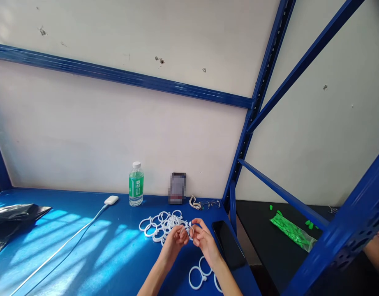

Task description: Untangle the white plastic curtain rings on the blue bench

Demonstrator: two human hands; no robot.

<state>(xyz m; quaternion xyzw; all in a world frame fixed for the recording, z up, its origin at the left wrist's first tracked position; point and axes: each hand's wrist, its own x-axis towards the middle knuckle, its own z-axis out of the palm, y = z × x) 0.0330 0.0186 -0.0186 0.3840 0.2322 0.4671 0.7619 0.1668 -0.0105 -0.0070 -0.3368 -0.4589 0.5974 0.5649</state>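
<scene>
My left hand (174,240) and my right hand (204,239) meet over the blue table (84,255), fingers pinched together on a white plastic ring (188,231) between them. Just beyond my fingertips lies a pile of several white rings (161,224). Nearer me, under my right forearm, lie a few more white rings (198,275), linked together.
A black phone (228,244) lies flat right of my right hand. A water bottle with a green label (136,184), a small dark card (177,188) and a white charger with its cable (111,200) stand at the back. A black bag (10,220) lies far left. Green parts in a bag (290,230) lie on the neighbouring black table.
</scene>
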